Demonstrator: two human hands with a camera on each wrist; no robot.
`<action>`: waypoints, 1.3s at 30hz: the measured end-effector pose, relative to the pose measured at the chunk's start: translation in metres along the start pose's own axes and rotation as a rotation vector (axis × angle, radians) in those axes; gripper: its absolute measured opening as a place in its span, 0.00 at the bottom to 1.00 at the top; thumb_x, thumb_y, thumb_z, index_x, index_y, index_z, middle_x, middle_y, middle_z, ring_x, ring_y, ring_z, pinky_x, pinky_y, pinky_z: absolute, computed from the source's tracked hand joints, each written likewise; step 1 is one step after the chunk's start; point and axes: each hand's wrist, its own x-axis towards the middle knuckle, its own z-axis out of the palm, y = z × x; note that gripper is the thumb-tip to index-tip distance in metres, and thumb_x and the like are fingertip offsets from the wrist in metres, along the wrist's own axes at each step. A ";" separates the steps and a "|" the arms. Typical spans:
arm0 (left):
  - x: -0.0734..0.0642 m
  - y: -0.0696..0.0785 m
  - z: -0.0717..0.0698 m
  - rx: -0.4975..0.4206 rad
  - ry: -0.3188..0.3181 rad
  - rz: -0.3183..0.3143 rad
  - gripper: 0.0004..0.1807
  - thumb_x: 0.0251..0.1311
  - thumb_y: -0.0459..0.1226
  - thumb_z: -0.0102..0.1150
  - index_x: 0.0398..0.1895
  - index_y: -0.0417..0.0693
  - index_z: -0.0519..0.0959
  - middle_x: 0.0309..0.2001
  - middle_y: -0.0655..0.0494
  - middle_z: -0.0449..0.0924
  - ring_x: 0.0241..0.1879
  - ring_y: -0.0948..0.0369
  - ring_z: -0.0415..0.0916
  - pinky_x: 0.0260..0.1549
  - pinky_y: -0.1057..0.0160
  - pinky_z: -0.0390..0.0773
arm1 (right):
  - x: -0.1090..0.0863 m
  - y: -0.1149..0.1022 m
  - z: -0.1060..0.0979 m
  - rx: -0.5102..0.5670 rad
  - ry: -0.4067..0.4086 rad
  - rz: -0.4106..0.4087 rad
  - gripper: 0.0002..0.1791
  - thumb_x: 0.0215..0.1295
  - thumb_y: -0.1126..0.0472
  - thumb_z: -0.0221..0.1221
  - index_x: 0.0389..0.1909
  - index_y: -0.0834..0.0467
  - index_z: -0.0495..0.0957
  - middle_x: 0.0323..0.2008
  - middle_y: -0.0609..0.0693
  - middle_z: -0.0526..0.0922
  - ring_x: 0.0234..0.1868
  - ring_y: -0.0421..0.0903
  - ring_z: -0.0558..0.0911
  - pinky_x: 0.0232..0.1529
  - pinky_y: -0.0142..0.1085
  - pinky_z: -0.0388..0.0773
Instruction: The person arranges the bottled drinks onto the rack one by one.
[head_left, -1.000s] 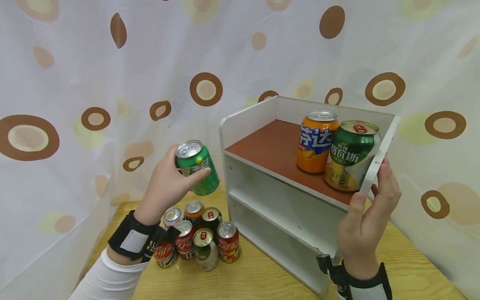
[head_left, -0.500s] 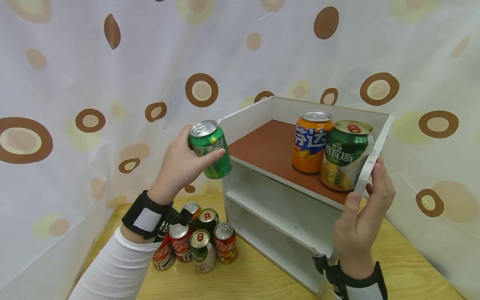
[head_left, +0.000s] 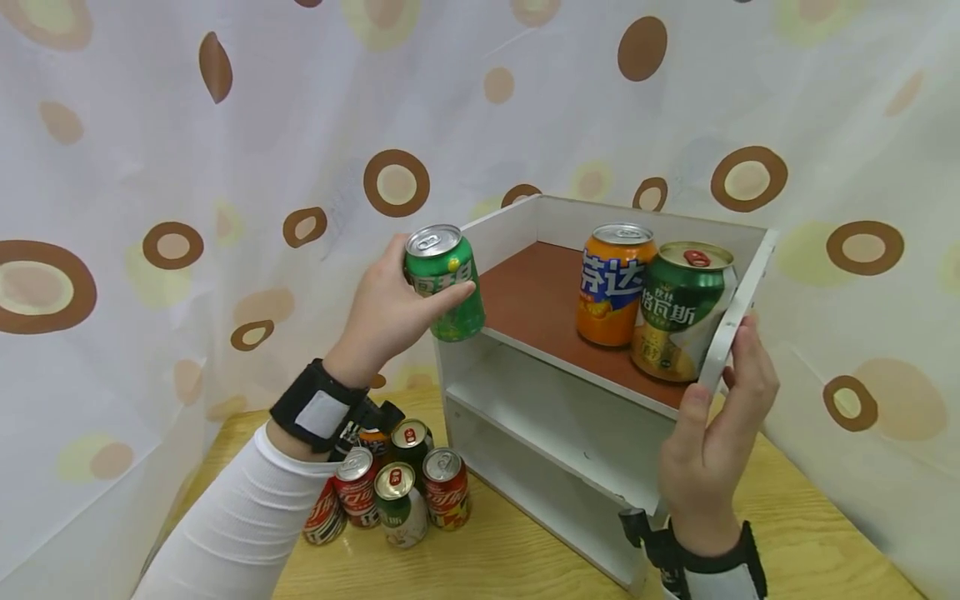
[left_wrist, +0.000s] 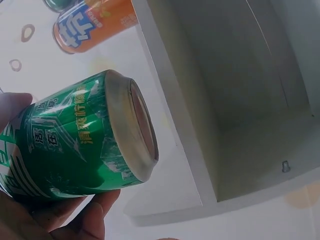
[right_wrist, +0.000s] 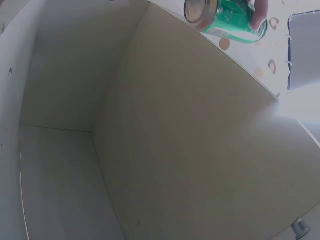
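A silver-topped green can [head_left: 448, 273], slightly tilted, is held near the white three-tier shelf [head_left: 573, 417], apparently apart.

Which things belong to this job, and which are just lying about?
In the job:
green metal can in the left hand
white brown-topped shelf unit, held by the right hand
orange metal can and green-gold metal can on it
probably the multicoloured metal cans grouped beside it

Seemingly just surroundings:
pale wooden table
white cloth with brown rings
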 end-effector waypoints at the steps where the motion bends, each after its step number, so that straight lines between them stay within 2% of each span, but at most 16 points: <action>1: 0.002 0.002 0.002 -0.002 -0.005 -0.003 0.36 0.58 0.48 0.74 0.65 0.44 0.69 0.56 0.48 0.82 0.55 0.53 0.81 0.54 0.47 0.82 | 0.000 0.000 0.000 0.001 -0.001 0.000 0.28 0.79 0.59 0.45 0.67 0.77 0.59 0.71 0.67 0.63 0.69 0.50 0.64 0.63 0.33 0.61; 18: 0.031 0.023 0.036 -0.007 -0.059 -0.010 0.37 0.59 0.53 0.72 0.65 0.45 0.69 0.56 0.49 0.82 0.54 0.54 0.81 0.53 0.50 0.83 | 0.002 0.001 -0.001 0.008 0.007 -0.015 0.27 0.79 0.59 0.45 0.67 0.77 0.60 0.72 0.66 0.63 0.70 0.51 0.64 0.63 0.34 0.61; 24: 0.036 0.021 0.047 0.001 -0.067 -0.026 0.38 0.59 0.54 0.72 0.65 0.46 0.68 0.57 0.48 0.82 0.54 0.54 0.80 0.53 0.51 0.84 | 0.000 0.001 -0.001 0.013 0.000 -0.011 0.28 0.79 0.58 0.45 0.67 0.77 0.59 0.72 0.68 0.63 0.69 0.51 0.64 0.62 0.33 0.61; 33: 0.037 0.013 0.056 -0.032 -0.042 -0.006 0.37 0.60 0.53 0.72 0.64 0.43 0.69 0.56 0.47 0.81 0.53 0.54 0.80 0.55 0.51 0.83 | 0.000 0.001 0.000 0.013 0.004 -0.015 0.28 0.79 0.58 0.45 0.67 0.77 0.59 0.71 0.67 0.63 0.69 0.51 0.64 0.62 0.34 0.60; 39: 0.036 0.013 0.062 -0.063 -0.039 -0.021 0.38 0.60 0.52 0.72 0.68 0.45 0.67 0.58 0.48 0.80 0.53 0.55 0.79 0.55 0.52 0.82 | -0.001 0.002 -0.001 0.015 -0.002 -0.010 0.28 0.80 0.57 0.45 0.67 0.77 0.59 0.71 0.67 0.63 0.69 0.51 0.64 0.63 0.34 0.60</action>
